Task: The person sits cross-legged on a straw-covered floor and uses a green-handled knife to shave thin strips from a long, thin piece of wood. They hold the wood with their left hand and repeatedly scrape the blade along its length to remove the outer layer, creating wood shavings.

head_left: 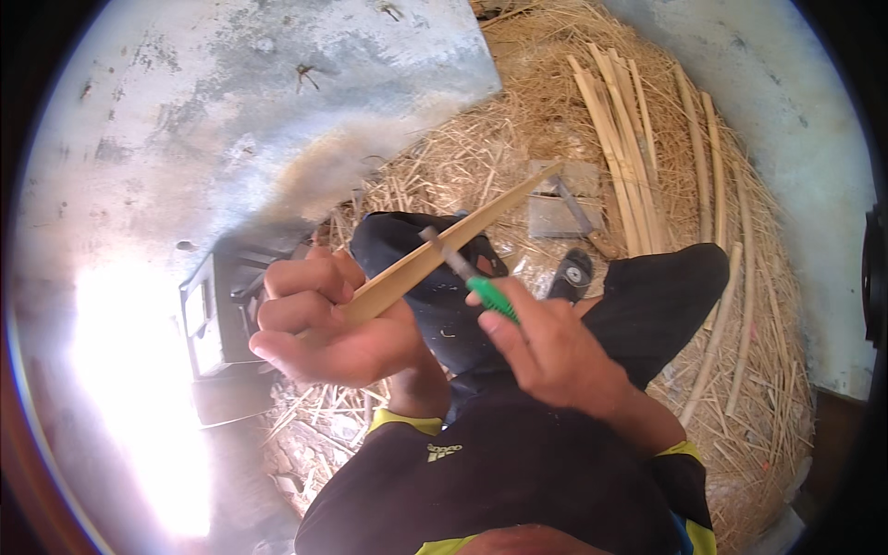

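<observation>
A long, flat strip of pale wood or bamboo (462,231) slants from my left palm up to the right, away from me. Curled fingers of my left hand (324,319) grip its near end. In my right hand (555,347) is a knife (495,298) with a green handle, held in a closed fist. Its short metal blade lies against or just over the strip's near edge, partway along; the blade tip is blurred, so contact is hard to judge. Both hands are raised above my crossed, dark-trousered legs.
Several split strips (629,148) lie on shavings at the far right, beside longer poles (708,166). A larger knife with a wooden handle (603,245) rests by a grey block (555,220). A dark box-like device (217,310) stands left, near a worn wall (231,83). A sandal (573,270) shows between my legs.
</observation>
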Available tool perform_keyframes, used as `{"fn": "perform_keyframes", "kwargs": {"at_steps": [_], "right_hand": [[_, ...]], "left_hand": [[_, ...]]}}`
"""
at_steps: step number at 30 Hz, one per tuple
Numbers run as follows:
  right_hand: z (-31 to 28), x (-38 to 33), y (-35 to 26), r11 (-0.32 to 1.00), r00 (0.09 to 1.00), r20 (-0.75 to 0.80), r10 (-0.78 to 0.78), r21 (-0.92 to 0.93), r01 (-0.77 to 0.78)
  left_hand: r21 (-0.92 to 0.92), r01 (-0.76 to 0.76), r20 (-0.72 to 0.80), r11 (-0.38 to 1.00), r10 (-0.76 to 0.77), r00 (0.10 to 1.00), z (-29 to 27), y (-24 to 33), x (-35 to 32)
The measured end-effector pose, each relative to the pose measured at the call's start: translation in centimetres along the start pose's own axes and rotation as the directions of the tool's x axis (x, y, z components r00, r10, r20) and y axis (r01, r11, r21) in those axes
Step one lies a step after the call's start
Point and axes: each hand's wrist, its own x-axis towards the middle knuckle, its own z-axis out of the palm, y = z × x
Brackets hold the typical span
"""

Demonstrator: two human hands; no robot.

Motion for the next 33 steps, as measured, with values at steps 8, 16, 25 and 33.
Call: {"fn": "perform_keyframes", "kwargs": {"at_steps": [8,16,25,33], "right_hand": [[1.8,0.4,-3.9,0.973,0.995,-0.013,-0.100,-0.210,0.095],[1.5,0.3,-4.1,0.935,0.967,-0.052,-0.250,-0.273,0.227],[1.9,-0.5,-5.9,0.910,0.978,-0.022,-0.208,-0.370,0.186],[2.6,-1.0,-4.3,0.772,0.952,-0.080,-0.296,-0.607,0.189]], "left_hand": [[-0.047,0.088,0.072,0.995,-0.084,0.994,0.3,1.7,-1.0],[0.150,0.047,0.083,0.988,-0.060,0.995,-1.0,3.4,0.1],[0.147,-0.017,0.134,0.989,-0.003,0.991,-3.2,4.5,-0.6],[0.262,0.071,0.080,0.963,-0.095,0.992,-2.8,6.6,-0.8]]}}
